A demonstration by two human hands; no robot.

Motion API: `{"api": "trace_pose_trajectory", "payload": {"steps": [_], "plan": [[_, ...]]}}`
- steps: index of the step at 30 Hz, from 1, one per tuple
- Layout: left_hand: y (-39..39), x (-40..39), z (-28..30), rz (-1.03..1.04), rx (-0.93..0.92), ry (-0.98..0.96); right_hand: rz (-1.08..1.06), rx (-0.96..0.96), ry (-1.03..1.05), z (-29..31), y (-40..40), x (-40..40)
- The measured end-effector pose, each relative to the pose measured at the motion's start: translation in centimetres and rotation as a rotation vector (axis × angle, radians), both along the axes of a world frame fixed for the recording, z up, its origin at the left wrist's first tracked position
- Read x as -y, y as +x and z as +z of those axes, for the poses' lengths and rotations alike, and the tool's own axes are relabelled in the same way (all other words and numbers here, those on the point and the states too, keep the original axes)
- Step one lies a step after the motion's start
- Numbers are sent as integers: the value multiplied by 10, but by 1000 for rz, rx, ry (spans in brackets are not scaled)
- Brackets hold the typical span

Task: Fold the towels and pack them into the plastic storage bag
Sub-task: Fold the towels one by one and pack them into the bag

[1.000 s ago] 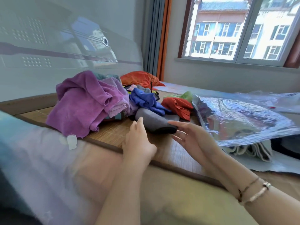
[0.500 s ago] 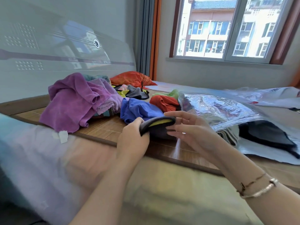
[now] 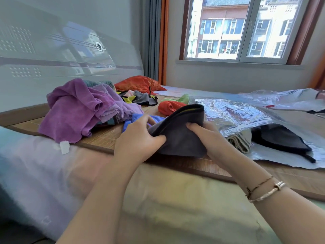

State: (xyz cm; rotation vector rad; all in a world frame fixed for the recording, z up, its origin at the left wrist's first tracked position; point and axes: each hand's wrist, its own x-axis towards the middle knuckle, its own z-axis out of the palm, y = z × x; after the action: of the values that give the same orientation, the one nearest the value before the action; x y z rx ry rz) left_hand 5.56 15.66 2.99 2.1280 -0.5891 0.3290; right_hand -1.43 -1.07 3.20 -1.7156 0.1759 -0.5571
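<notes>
The grey towel sits gripped in both my hands; I should keep its edges even, then slide it right into the bag.

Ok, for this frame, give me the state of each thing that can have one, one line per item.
left hand: grips the grey towel's left edge.
right hand: grips the grey towel's right side.
grey towel: folded over, held up off the mat.
plastic storage bag: lying flat, mouth open, towels inside.
purple towel: unfolded, crumpled in the pile.
red towel: loosely bunched, on the mat.
window: shut.
</notes>
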Motion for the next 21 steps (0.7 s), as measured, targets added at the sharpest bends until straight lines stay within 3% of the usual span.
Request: {"api": "trace_pose_trajectory", "payload": {"steps": [2, 5, 8, 12, 17, 21], "plan": [[7, -6, -4, 25, -53, 24, -85, -8, 58, 1, 0, 3], [22, -7, -11, -9, -186, -134, -122, -136, 161, 2, -7, 14], [32, 3, -27, -100, -324, -209, -153, -234, 55, -4, -7, 23], [38, 17, -47, 8, -205, -70, -306, -316, -450, -11, -3, 32], [40, 25, -42, 87, 26, -123, -301, -269, -512, -13, -6, 35], [40, 31, -47, 145, 95, -35, -388, -186, -747, -16, -11, 30]]}}
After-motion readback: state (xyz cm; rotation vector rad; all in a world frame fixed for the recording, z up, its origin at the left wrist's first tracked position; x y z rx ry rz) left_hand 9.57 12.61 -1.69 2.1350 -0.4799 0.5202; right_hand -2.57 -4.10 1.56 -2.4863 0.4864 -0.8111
